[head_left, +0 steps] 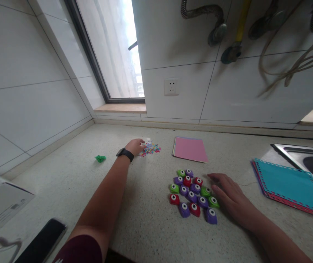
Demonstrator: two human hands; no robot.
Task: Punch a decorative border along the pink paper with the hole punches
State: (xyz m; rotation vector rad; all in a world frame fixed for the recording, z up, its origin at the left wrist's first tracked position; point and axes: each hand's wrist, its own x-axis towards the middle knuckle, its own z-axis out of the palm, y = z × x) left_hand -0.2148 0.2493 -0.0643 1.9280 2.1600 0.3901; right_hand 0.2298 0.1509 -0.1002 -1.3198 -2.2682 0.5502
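My left hand, with a dark watch on its wrist, reaches to a pile of small colourful paper cut-outs. Its thumb and fingertips look slightly apart at the pile's left edge, and no held thing shows. A small clear, whitish piece lies behind the pile. My right hand rests open on the counter, fingers stretched out, beside a cluster of craft punches. These are small and red, green or purple, such as the purple punch, the red punch and the green punch.
Pink paper sheets lie stacked behind the punches. Blue and red sheets with patterned borders lie at right, by a metal sink. A crumpled green piece, a black phone and a white box are at left.
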